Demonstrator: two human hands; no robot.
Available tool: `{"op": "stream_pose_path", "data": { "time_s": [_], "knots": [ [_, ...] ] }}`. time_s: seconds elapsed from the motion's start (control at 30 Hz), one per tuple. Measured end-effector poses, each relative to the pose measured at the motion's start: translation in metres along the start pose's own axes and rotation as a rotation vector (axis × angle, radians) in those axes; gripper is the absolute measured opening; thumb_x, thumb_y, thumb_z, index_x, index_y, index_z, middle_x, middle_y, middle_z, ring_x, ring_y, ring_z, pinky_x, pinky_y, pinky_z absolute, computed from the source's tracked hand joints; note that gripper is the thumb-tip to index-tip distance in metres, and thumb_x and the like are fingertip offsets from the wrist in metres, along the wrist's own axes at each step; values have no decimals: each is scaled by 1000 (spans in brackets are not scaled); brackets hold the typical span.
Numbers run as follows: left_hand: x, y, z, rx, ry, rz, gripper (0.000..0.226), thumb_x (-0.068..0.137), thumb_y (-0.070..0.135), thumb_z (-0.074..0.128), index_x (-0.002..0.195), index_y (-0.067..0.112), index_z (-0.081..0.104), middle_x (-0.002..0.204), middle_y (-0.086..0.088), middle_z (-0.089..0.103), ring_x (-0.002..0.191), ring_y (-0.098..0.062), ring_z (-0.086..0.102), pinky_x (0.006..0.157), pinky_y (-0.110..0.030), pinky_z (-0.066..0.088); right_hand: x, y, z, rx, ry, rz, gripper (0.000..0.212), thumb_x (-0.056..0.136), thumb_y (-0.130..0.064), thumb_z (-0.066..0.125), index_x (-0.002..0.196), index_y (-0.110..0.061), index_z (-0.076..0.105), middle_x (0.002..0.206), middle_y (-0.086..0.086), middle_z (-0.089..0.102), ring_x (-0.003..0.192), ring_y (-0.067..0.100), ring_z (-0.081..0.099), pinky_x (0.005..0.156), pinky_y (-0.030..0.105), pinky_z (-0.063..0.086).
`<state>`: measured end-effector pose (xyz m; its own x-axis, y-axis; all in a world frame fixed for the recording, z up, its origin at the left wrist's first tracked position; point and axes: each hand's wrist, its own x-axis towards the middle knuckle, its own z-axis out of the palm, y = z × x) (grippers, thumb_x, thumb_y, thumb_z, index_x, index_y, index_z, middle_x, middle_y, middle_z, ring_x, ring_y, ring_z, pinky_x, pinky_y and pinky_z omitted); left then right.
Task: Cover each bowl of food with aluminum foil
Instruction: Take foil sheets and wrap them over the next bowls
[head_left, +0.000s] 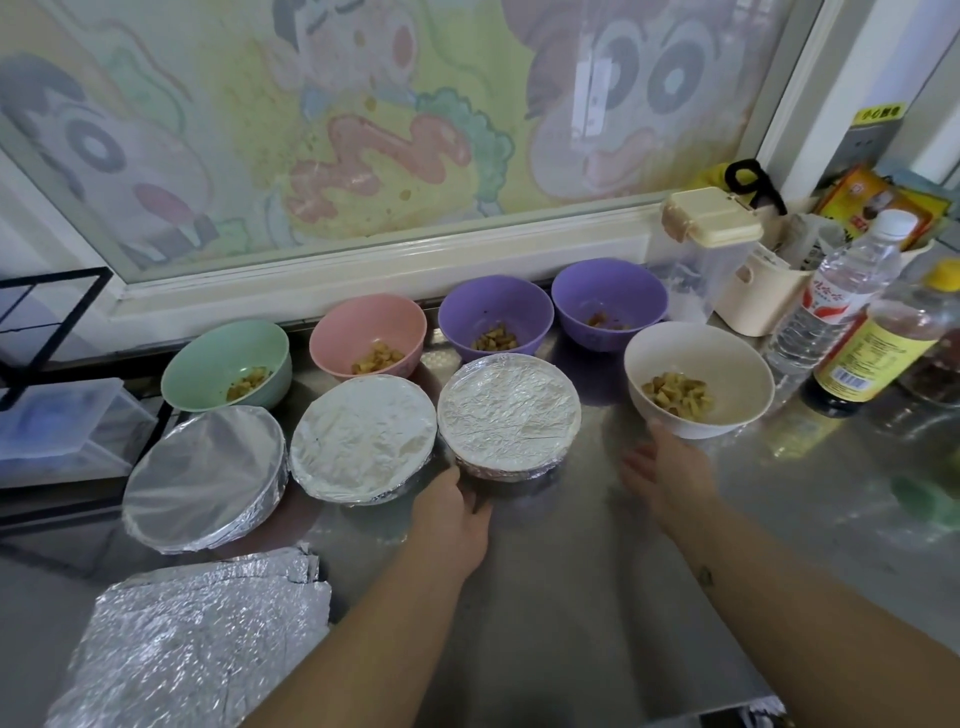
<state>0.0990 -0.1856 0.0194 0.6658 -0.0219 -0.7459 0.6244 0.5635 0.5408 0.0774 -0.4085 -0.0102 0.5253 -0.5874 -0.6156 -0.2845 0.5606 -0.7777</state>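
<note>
Three foil-covered bowls stand in a front row: left (205, 478), middle (362, 438), right (509, 413). Behind them are uncovered bowls of diced food: green (224, 364), pink (368, 335), and two purple ones (495, 317) (609, 297). A white bowl (698, 376) of food stands uncovered at the right. My left hand (451, 514) rests at the near base of the right covered bowl, fingers hidden beneath it. My right hand (667, 470) lies flat on the counter, fingertips touching the white bowl's near side. A stack of foil sheets (192, 639) lies at the front left.
The steel counter (571, 597) runs to a window sill behind the bowls. At the right stand a clear container with a cream lid (709, 244), a water bottle (836, 296), a sauce bottle (878, 353) and a cream holder. A black wire rack (47, 332) stands left.
</note>
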Motion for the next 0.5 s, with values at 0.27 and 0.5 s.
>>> {"op": "stream_pose_path", "data": {
  "time_s": [0.27, 0.5],
  "knots": [
    [3, 3, 16, 66, 2, -14, 39, 102, 17, 53, 140, 8, 52, 142, -6, 54, 135, -23, 45, 116, -39, 29, 26, -33, -7, 111, -1, 143, 47, 102, -32, 58, 145, -21, 44, 120, 11, 63, 104, 30, 66, 80, 51, 59],
    [21, 2, 17, 99, 59, 26, 15, 100, -1, 46, 93, 7, 57, 106, -9, 59, 95, -19, 56, 110, -37, 38, 24, -31, -9, 83, -10, 150, 31, 101, -12, 47, 130, -19, 54, 102, 11, 66, 88, 26, 66, 65, 46, 56]
  ]
}}
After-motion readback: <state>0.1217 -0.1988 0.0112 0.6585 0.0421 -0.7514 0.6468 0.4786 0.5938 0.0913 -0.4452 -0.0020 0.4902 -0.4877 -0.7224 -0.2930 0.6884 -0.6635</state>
